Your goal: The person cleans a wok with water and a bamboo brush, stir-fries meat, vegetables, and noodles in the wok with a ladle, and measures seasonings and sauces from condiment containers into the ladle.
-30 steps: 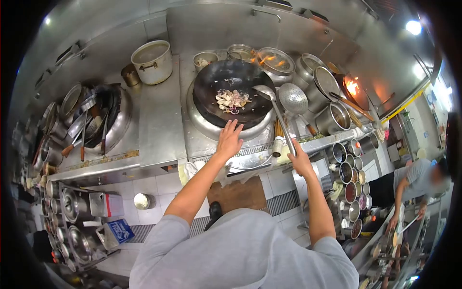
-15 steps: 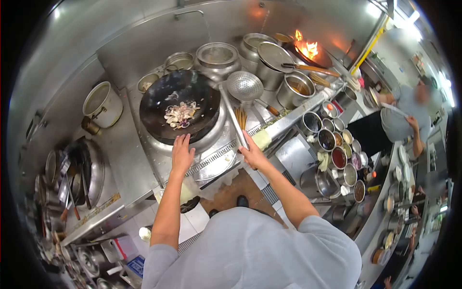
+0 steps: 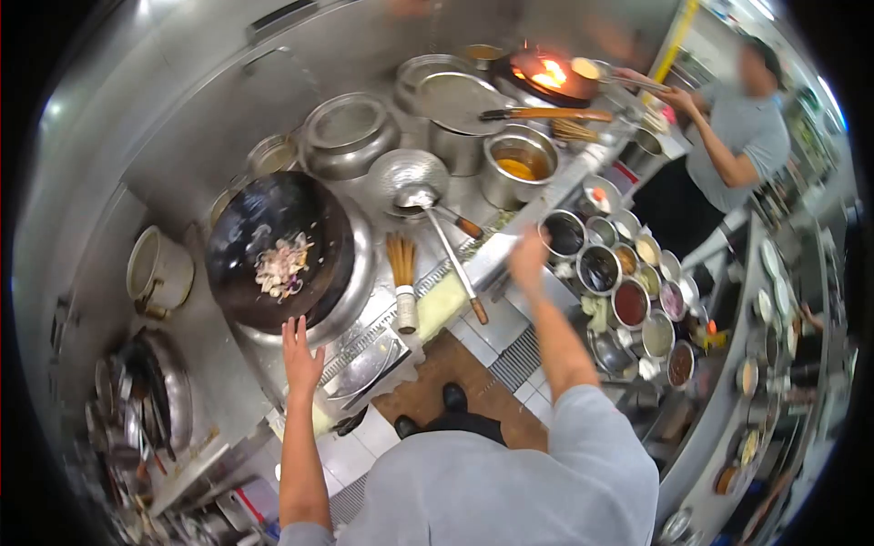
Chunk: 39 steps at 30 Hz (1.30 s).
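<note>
My left hand (image 3: 303, 357) has its fingers stretched out at the near rim of a black wok (image 3: 238, 218); whether it touches the rim I cannot tell. Inside the wok lies a small heap of sliced pale and purplish food (image 3: 282, 266). My right hand (image 3: 528, 264), smeared by motion, is beside the seasoning containers, nearest a bowl of dark liquid (image 3: 564, 233); its fingers cannot be made out. A ladle (image 3: 446, 247) rests with its bowl in a perforated strainer (image 3: 401, 171), its wooden-ended handle pointing towards me. Left of that handle lies a bamboo wok brush (image 3: 401, 273).
A lidded pot (image 3: 350, 127) and a pot of orange liquid (image 3: 517, 164) stand behind the strainer. Flames rise from another wok (image 3: 555, 82), where a co-worker (image 3: 746, 127) holds a long-handled ladle. Several sauce containers (image 3: 630, 302) line the right; a pot (image 3: 159, 268) stands left.
My right hand has let go of the ladle, which now lies on the strainer, and has moved right. The co-worker has come to the flaming wok. The view has shifted.
</note>
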### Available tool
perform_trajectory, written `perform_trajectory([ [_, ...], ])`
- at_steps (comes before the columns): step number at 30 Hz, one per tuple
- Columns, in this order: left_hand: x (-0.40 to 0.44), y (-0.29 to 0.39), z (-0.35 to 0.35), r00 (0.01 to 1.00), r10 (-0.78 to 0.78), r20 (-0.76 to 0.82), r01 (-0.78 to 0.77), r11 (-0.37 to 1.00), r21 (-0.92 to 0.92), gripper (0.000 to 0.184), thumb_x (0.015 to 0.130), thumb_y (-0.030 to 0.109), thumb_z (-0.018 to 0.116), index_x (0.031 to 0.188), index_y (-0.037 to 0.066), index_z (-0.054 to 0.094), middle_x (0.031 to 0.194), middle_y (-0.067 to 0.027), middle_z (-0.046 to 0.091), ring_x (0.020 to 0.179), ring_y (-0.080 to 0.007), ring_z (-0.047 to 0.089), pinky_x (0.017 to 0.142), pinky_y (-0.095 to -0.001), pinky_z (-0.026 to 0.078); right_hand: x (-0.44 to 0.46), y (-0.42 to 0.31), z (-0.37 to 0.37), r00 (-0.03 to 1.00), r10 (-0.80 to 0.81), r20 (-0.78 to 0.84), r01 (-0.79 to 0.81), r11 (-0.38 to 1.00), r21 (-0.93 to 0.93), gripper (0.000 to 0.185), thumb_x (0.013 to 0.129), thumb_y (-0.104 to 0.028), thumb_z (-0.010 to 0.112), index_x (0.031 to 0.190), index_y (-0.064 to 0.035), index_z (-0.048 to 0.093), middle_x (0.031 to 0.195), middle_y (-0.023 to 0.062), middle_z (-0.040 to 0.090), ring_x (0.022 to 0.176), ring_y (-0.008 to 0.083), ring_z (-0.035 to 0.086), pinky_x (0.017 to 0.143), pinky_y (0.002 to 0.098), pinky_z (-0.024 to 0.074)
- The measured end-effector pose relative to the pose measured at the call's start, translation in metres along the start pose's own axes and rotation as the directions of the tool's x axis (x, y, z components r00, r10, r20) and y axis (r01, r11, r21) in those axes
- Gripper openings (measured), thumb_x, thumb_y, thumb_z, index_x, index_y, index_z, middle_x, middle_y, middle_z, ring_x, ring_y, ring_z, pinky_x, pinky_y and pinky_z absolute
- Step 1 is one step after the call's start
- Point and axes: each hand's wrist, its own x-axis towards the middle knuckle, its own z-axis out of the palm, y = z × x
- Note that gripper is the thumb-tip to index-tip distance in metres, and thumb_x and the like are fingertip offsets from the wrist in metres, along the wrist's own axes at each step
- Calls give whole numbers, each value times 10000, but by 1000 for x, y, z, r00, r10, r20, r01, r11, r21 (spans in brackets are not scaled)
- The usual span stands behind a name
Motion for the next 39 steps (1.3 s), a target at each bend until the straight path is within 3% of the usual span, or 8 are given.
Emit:
perform_trajectory([
  [3,-3,12,-6,996,0,-93,-1,1000,-5,780,698,67,736,1404,67,405,1328,-222,448,1332,-427,349,1097,-499,303,88,112,8,974,197,110,-219,941,259,388,804,-89,560,1174,23,586,1178,215,612,1136,362,547,1029,448,393],
  [4,-3,15,-6,993,-20,-119,20,1000,0,781,681,57,744,1388,63,412,1316,-221,440,1334,-428,343,1099,-495,302,101,143,13,993,-121,18,122,963,-242,407,765,-116,612,1165,-39,608,970,163,653,916,320,621,889,402,457],
  [8,-5,28,-14,990,-108,-94,111,993,29,788,687,84,729,1395,63,384,1327,-202,406,1358,-421,312,1096,-485,317,127,336,152,938,-154,312,151,988,35,591,736,-238,690,1273,-36,547,1118,207,631,1053,396,588,932,479,455],
  [16,-17,18,2,986,-90,-141,93,996,12,829,682,72,731,1420,62,355,1380,-190,372,1389,-405,281,1064,-479,376,141,317,117,964,-74,255,69,997,29,347,787,-137,677,1095,-2,595,904,244,653,900,436,624,769,494,500],
  [25,-49,30,-35,988,-59,-140,52,997,-49,775,762,73,676,1462,139,350,1505,-178,314,1425,-362,247,1103,-493,321,271,191,-168,954,-239,181,205,960,190,434,825,-195,693,1220,-47,592,1176,200,626,1097,342,590,940,434,457],
  [33,-222,-16,-91,923,-274,-272,175,925,-336,596,817,92,650,1386,98,470,1326,-179,524,1242,-348,480,1053,-413,395,261,-49,-195,333,-934,125,853,355,381,418,863,-175,626,1279,-143,589,1234,134,615,1122,321,581,945,429,458],
  [35,-273,-20,-118,862,-454,-225,348,854,-387,574,821,88,660,1368,92,484,1262,-170,574,1146,-335,562,982,-399,450,227,-139,-188,532,-724,439,709,664,237,397,812,-241,678,1192,-175,584,1087,135,662,968,363,634,815,461,508],
  [39,-381,-47,-110,699,-681,-217,523,695,-494,549,823,55,659,1350,96,508,1183,-143,624,1000,-266,636,853,-346,503,189,-246,-143,433,-799,418,832,532,155,468,770,-247,693,1175,-121,497,958,147,667,839,369,667,710,474,538],
])
